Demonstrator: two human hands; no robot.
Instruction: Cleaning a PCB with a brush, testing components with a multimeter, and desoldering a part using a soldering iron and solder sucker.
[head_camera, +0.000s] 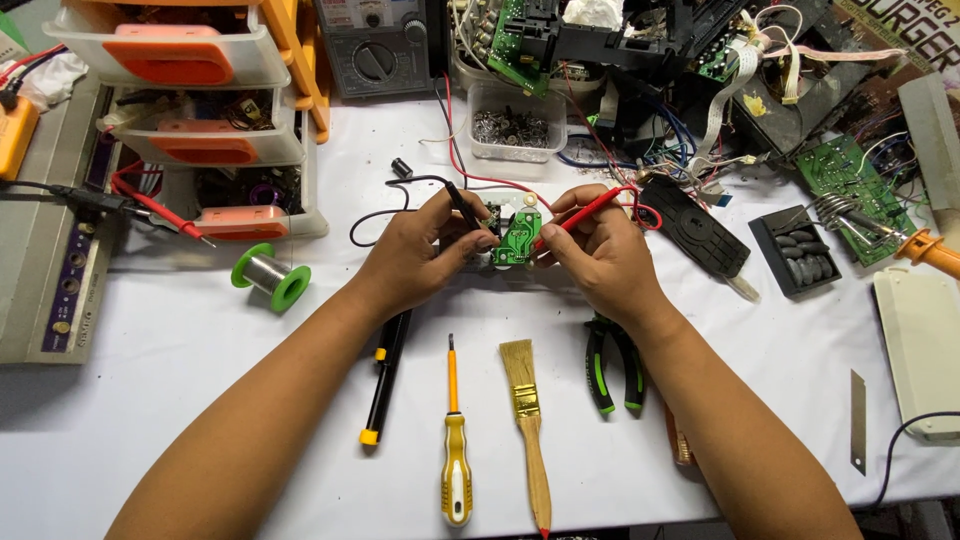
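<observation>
Small green circuit board (517, 238): on white desk (180, 340), between both hands. Left hand (415, 255) clenched on black probe (462, 205); right hand (600, 255) clenched on red probe (585, 212); both tips on board.

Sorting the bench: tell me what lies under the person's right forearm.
Under the right forearm, the green-handled pliers lie on the white table, their jaws hidden by the wrist. A brownish tool peeks out beside it, mostly covered.

left hand (420, 250) pinched; right hand (595, 250) pinched
</observation>
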